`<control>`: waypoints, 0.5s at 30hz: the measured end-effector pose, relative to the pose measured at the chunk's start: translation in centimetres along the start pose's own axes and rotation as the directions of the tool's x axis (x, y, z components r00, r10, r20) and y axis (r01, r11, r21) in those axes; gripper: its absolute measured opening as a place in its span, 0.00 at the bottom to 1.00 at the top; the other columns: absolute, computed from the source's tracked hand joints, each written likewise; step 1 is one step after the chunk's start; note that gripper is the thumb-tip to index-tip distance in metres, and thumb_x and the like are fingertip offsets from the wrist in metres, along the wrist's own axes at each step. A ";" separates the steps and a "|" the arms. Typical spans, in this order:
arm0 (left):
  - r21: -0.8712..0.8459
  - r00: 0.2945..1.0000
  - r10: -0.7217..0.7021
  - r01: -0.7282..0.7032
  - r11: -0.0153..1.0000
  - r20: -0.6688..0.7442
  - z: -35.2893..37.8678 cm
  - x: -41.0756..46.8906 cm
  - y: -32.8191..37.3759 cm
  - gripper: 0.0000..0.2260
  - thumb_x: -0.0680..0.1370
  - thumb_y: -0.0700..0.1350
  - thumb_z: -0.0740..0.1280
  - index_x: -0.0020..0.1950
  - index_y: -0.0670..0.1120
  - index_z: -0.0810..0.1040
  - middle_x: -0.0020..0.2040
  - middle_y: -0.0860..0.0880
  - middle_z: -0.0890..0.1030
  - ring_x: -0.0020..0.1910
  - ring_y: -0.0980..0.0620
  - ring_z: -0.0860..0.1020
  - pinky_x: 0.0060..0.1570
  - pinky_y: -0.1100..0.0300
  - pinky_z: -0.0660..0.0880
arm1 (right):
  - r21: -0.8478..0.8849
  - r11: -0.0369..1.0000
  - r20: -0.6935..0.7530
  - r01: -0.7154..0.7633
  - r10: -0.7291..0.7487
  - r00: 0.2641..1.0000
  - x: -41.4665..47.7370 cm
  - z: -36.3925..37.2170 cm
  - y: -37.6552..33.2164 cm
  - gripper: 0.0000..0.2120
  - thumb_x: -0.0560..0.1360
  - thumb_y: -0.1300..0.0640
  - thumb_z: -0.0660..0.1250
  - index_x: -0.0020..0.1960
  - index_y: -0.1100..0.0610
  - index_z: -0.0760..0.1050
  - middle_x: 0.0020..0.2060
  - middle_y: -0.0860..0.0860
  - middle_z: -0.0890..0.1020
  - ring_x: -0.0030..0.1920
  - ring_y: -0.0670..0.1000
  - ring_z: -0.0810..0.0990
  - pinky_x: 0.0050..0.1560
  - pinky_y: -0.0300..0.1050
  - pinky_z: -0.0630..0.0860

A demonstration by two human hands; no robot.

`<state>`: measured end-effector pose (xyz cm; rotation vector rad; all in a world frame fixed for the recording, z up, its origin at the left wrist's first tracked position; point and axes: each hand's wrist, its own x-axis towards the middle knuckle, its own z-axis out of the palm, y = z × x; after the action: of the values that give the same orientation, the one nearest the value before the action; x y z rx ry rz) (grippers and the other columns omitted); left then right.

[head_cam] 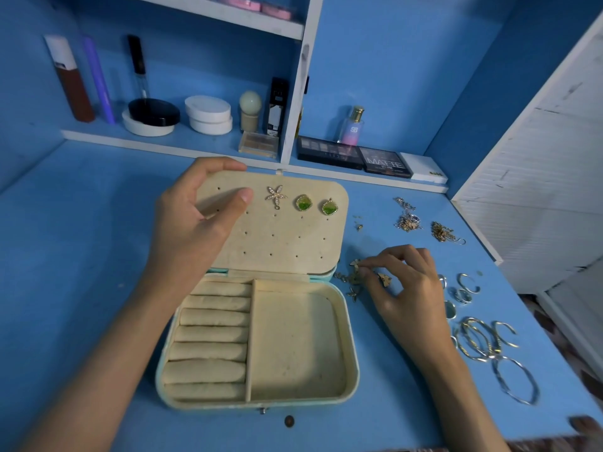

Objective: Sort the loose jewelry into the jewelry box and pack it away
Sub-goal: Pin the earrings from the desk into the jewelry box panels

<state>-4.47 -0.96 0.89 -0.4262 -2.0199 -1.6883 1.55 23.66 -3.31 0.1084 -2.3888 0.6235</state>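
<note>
Head view: holding the open box's (354, 370) lid (284, 243) upright with the left hand (189, 223), fingers curled over its top edge, thumb on its face. Pinching among loose gold earrings (354, 280) just right of the box with the right hand (408, 288). Leaving rings (463, 291), bangles (476, 340) and chains (408, 220) lying farther right on the desk (81, 223).

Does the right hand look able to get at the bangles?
Likely yes: the bangles lie uncovered on the table just beside the right hand, though it pinches gold pieces.
</note>
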 end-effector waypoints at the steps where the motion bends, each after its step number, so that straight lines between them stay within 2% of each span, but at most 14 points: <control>1: 0.001 1.000 0.000 0.000 1.000 -0.002 0.0 0.0 0.0 0.13 0.75 0.41 0.70 0.51 0.59 0.76 0.45 0.68 0.79 0.41 0.64 0.73 0.42 0.77 0.69 | 0.006 1.000 -0.005 -0.005 0.006 1.000 0.0 0.0 0.0 0.05 0.70 0.57 0.68 0.43 0.54 0.83 0.38 0.49 0.77 0.42 0.48 0.69 0.48 0.28 0.63; 6: 0.001 1.000 -0.012 0.012 1.000 0.004 0.0 0.0 0.1 0.13 0.75 0.41 0.71 0.52 0.59 0.77 0.49 0.66 0.79 0.51 0.66 0.76 0.54 0.68 0.71 | 0.014 0.996 -0.103 -0.086 0.087 0.991 0.1 -0.4 0.0 0.08 0.72 0.61 0.65 0.46 0.56 0.82 0.38 0.50 0.78 0.42 0.50 0.70 0.44 0.30 0.65; 10: 0.008 1.000 -0.002 0.002 1.000 -0.002 0.0 0.0 0.1 0.13 0.75 0.40 0.70 0.52 0.57 0.77 0.47 0.68 0.79 0.47 0.68 0.76 0.50 0.73 0.70 | -0.016 0.991 -0.226 -0.136 0.128 0.966 0.1 -0.8 0.2 0.12 0.70 0.66 0.61 0.45 0.57 0.82 0.37 0.49 0.78 0.44 0.49 0.69 0.42 0.31 0.64; 13: 0.015 1.000 -0.008 0.008 1.000 -0.001 0.0 0.0 0.1 0.13 0.75 0.40 0.70 0.52 0.58 0.77 0.46 0.68 0.79 0.43 0.66 0.76 0.47 0.74 0.70 | -0.065 0.982 -0.295 -0.179 0.152 0.943 0.1 -1.0 0.6 0.14 0.67 0.66 0.59 0.41 0.56 0.82 0.36 0.49 0.79 0.43 0.51 0.70 0.44 0.44 0.66; 15: 0.019 1.000 -0.006 0.006 1.000 -0.003 0.0 0.0 0.2 0.13 0.75 0.40 0.70 0.52 0.59 0.76 0.46 0.68 0.79 0.46 0.66 0.76 0.48 0.75 0.69 | -0.107 0.973 -0.290 -0.203 0.165 0.943 -0.1 -1.1 1.0 0.14 0.66 0.66 0.59 0.39 0.55 0.83 0.34 0.49 0.80 0.42 0.53 0.71 0.44 0.48 0.67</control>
<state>-4.35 -0.96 1.01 -0.4111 -2.0354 -1.6711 2.03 25.03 -3.01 -0.2507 -2.1706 0.5204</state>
